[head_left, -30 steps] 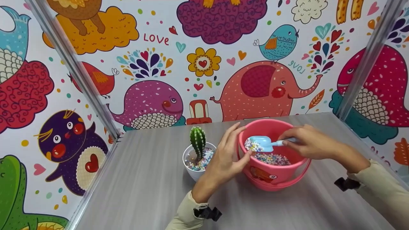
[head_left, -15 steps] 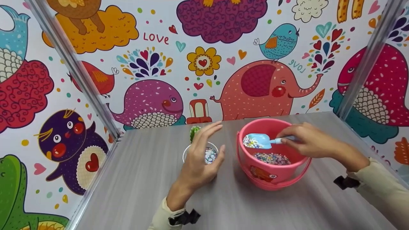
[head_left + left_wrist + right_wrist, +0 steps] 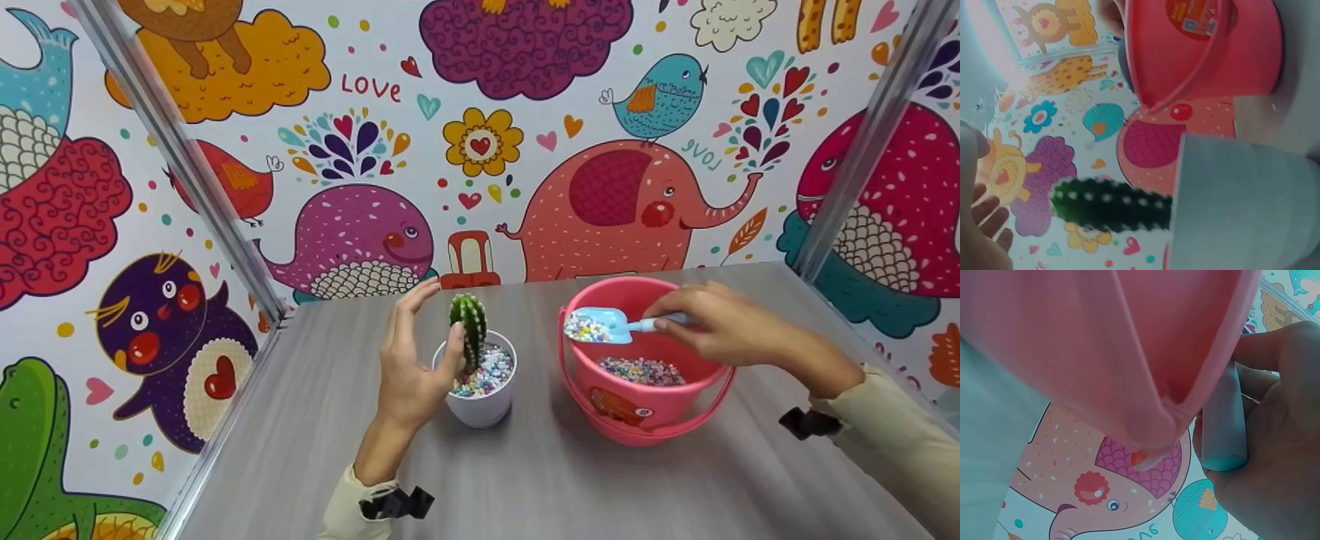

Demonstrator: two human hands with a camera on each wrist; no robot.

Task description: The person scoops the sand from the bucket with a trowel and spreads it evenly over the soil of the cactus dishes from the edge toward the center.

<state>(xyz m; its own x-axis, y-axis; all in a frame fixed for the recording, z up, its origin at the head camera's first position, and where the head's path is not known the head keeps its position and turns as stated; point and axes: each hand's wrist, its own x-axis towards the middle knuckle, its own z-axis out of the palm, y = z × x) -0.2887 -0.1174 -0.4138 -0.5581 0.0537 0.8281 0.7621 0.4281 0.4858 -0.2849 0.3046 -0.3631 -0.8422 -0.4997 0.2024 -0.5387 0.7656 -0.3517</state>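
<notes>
A light-blue toy shovel (image 3: 600, 325) carries a load of small multicoloured pebbles at the left rim of a pink bucket (image 3: 637, 405). My right hand (image 3: 720, 324) grips its handle, seen end-on as a pale cylinder (image 3: 1224, 422) in the right wrist view. More pebbles (image 3: 642, 371) lie at the bottom of the bucket. To the left stands a white pot (image 3: 481, 411) with a green cactus (image 3: 468, 330) and coloured pebbles round its base. Beside the pot, my left hand (image 3: 416, 367) is raised, fingers spread and holding nothing; its thumb overlaps the cactus in the head view.
A grey wood-grain table (image 3: 300, 450) bears the pot and bucket, with a gap between them. Cartoon-printed panels (image 3: 480, 202) wall in the back and sides, joined by metal corner posts (image 3: 187, 165). The bucket's handle (image 3: 697, 420) hangs down at its front.
My left hand has left the bucket's rim and moved left past the pot to its far side. My right hand has lifted the loaded shovel slightly and shifted it left.
</notes>
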